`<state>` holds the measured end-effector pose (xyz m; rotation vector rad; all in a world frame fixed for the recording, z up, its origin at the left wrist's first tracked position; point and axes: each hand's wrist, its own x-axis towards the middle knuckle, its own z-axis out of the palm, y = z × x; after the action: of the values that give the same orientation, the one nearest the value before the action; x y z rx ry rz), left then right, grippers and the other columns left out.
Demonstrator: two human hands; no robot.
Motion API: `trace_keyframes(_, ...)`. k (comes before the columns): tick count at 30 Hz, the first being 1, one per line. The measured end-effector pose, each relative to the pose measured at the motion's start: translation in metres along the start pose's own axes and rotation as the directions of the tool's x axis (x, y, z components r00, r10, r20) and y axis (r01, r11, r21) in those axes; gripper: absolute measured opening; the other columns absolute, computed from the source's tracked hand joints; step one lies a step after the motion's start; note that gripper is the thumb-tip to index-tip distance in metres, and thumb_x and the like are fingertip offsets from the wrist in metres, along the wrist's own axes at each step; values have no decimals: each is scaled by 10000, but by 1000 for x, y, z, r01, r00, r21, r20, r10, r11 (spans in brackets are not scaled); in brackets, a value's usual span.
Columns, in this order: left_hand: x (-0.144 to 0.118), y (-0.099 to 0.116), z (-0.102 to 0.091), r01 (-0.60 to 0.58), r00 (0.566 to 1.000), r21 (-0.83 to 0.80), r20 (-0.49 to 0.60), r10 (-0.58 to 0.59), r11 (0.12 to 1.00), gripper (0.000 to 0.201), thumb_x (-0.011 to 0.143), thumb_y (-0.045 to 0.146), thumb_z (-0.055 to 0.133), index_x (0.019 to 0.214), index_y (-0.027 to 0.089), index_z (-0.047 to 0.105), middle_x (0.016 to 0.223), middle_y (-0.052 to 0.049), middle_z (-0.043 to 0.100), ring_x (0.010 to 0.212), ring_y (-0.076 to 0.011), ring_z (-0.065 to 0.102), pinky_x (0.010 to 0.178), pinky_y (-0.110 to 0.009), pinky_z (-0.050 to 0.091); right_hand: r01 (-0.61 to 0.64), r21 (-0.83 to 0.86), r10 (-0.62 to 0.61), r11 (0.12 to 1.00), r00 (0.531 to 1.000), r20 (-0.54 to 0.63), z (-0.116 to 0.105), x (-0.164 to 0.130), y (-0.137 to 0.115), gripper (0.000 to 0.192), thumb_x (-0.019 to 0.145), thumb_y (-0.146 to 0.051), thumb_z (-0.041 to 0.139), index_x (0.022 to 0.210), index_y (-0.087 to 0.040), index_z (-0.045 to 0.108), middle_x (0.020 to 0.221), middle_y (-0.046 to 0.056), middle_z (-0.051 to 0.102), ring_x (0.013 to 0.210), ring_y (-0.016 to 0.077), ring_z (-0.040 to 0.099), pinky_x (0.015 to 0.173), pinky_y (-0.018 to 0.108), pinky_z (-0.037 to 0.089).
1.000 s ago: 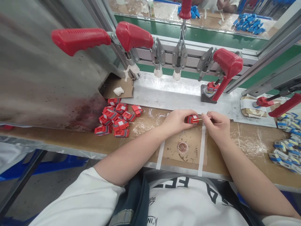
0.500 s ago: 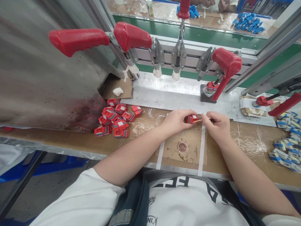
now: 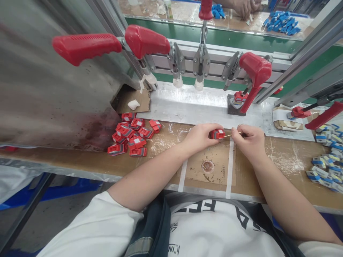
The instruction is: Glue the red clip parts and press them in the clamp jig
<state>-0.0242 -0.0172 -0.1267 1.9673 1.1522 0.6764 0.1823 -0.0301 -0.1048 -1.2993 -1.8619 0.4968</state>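
Note:
My left hand (image 3: pixel 204 136) is closed around a small red plastic part (image 3: pixel 217 134) with grey on it, held just above the cardboard-covered bench. Opposite it, my right hand (image 3: pixel 249 141) pinches a thin pale stick (image 3: pixel 228 135). The stick's far end points at the red part's right side; whether it touches is too small to tell. Below the hands, a small round dish (image 3: pixel 208 166) with liquid in it sits on a cardboard piece (image 3: pixel 195 175) taped down with white strips. A pile of similar red-and-grey parts (image 3: pixel 136 142) lies to the left.
Red-handled toggle clamps (image 3: pixel 147 41) stand over a metal plate (image 3: pixel 187 103) behind my hands. Under one clamp is a dark block (image 3: pixel 236 105). Blue, white and yellow parts (image 3: pixel 328 167) are heaped at right. Across the frame, another person's hands (image 3: pixel 245 8) work near blue pieces (image 3: pixel 281 23).
My right hand has drawn slightly right, showing more of the stick beside the red part. The left hand has turned the part a little. The other person's hands have moved lower.

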Motion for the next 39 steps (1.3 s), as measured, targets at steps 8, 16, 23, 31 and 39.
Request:
trace_keyframes(8, 0, 0, 1, 19, 1000, 48, -6, -18, 999, 349, 803, 258, 731, 1152, 268, 737, 1046, -3, 777, 944, -213, 696, 805, -287, 495, 127, -114, -135, 985, 988, -69, 3, -1, 3, 420, 880, -229, 595, 558, -210, 326, 533, -51, 294, 512, 98, 268, 506, 286, 227)
trace_keyframes(16, 0, 0, 1, 4, 1000, 36, 2, -4, 999, 347, 812, 250, 726, 1159, 270, 732, 1094, 5, 780, 1003, -220, 707, 843, -286, 505, 2, 48, -2, 999, 1000, 11, 4, -3, -2, 437, 901, -259, 597, 554, -207, 336, 537, -51, 285, 516, 98, 277, 511, 285, 223)
trace_keyframes(23, 0, 0, 1, 4, 1000, 69, 13, -5, 998, 357, 813, 237, 725, 1169, 266, 733, 1117, 4, 783, 1018, -221, 709, 848, -291, 499, -80, 78, 77, 994, 996, 44, 5, -2, 0, 416, 884, -265, 605, 546, -203, 370, 533, -50, 293, 512, 95, 284, 505, 276, 217)
trace_keyframes(31, 3, -3, 2, 41, 999, 15, -35, -40, 999, 327, 818, 288, 738, 1142, 244, 747, 1033, -6, 786, 930, -211, 711, 815, -287, 518, 330, 310, -407, 892, 883, 232, -2, -8, -5, 418, 977, -226, 599, 592, -205, 438, 551, -56, 392, 500, 90, 336, 520, 254, 260)
trace_keyframes(39, 0, 0, -1, -1, 997, -24, -79, -1, 1000, 365, 881, 413, 704, 1203, 241, 709, 1176, -27, 762, 1056, -244, 697, 943, -331, 501, 617, -36, -443, 786, 604, 663, 8, -22, -34, 497, 1049, -517, 537, 693, -182, 625, 668, 20, 655, 598, 131, 527, 571, 299, 227)
